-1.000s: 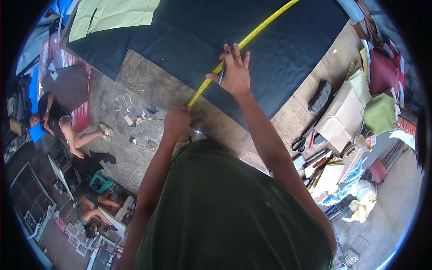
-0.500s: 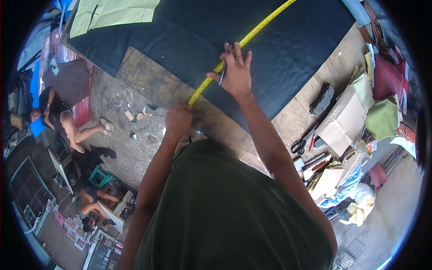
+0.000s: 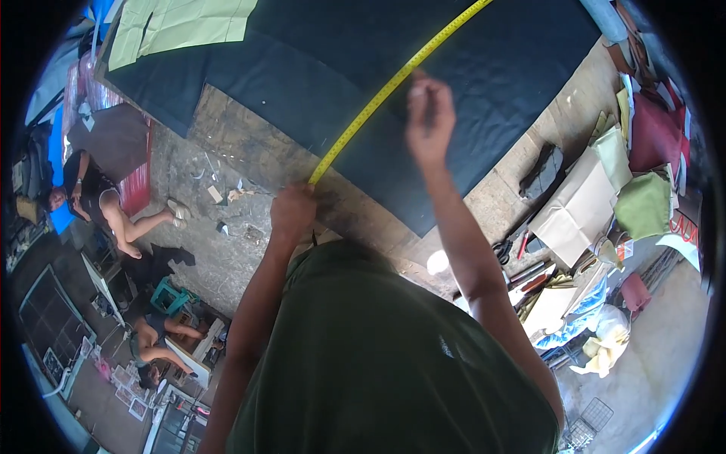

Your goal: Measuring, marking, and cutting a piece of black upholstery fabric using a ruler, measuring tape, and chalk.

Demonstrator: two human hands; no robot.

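Note:
A long yellow tape measure [image 3: 393, 82] runs diagonally over dark cloth [image 3: 484, 98] on a wooden table. At the table's near edge, my left hand [image 3: 293, 213] is closed on the tape's near end. My right hand [image 3: 429, 125] hovers over the cloth just right of the tape, blurred by motion, with its fingers curled together. What its fingers hold cannot be made out.
Pale green pattern pieces [image 3: 181, 30] lie at the far left. On the right are black scissors [image 3: 501, 251], folded beige cloth [image 3: 575, 212] and a green cloth [image 3: 641, 204]. Two people, one seated [image 3: 106, 200] and one lower down [image 3: 155, 340], are at left.
My right hand has left the tape, where it had a thin pen-like thing between its fingers, and moved right and nearer. My left hand has shifted slightly nearer, still on the tape.

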